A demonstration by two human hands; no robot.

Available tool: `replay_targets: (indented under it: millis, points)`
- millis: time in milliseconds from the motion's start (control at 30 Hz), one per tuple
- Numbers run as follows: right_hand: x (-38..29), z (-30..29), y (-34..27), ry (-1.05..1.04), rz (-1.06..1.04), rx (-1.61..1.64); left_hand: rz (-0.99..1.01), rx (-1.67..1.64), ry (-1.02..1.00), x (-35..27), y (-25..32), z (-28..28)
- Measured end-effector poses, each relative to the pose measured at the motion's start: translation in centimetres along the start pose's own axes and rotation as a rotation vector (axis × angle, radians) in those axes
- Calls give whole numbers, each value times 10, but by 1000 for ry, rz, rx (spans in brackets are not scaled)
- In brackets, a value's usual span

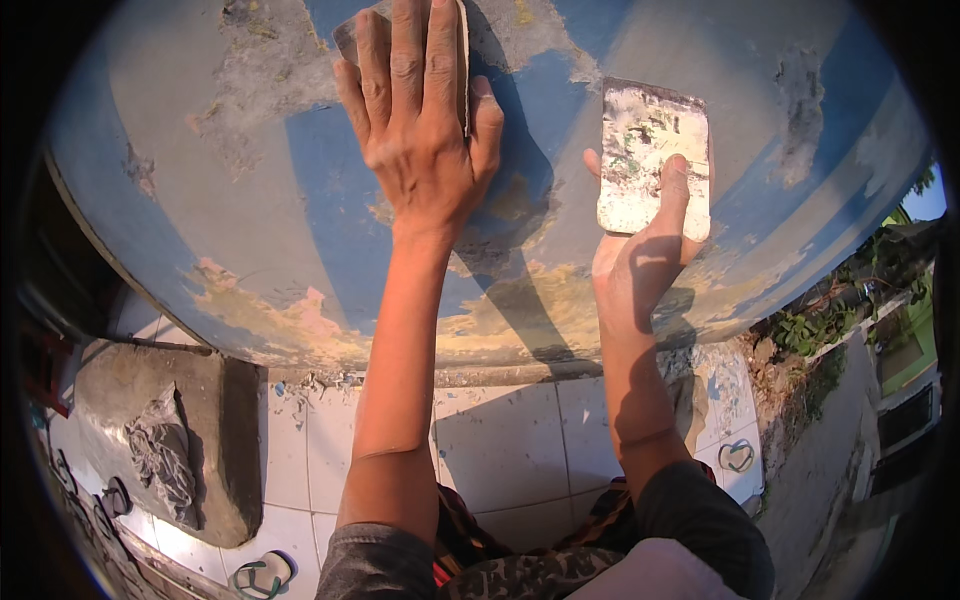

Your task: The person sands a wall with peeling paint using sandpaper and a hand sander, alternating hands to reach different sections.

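Observation:
Before me stands a wall (247, 247) in blue and grey paint, with rough peeled patches. Near the top, my left hand (424, 127) lies flat over a thin sheet or pad (346, 37), perhaps sandpaper, pressing it to the wall with fingers pointing up. To the right, my right hand (660, 217) grips a worn rectangular block (645, 142), pale and stained, its thumb on the near face and its fingers mostly hidden behind. The block's material cannot be told.
White floor tiles (502, 442) with paint flakes run along the wall's foot. At the left, a crumpled grey cloth (161, 457) lies on a concrete block (240, 450). Flip-flops (262, 576) rest at the lower left, another sandal (736, 456) at the right. Plants (817, 322) grow at the right.

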State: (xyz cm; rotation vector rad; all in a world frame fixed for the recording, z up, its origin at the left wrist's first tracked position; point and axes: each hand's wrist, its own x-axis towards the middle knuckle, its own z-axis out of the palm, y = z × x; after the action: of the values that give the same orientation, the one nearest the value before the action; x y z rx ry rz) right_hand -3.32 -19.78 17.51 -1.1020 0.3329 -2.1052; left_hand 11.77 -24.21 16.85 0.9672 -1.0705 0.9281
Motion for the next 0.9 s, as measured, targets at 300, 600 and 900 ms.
replay_targets:
  millis: [300,600,900]
  points:
    - [-2,5,-5,-51,63,-36,-1,-11,10,1,0,-1]
    - [3,3,-2,-24,26,37,-4,-12,2,1,2,1]
    - [0,5,-3,-3,147,-50,-11,10,-13,2,2,-2]
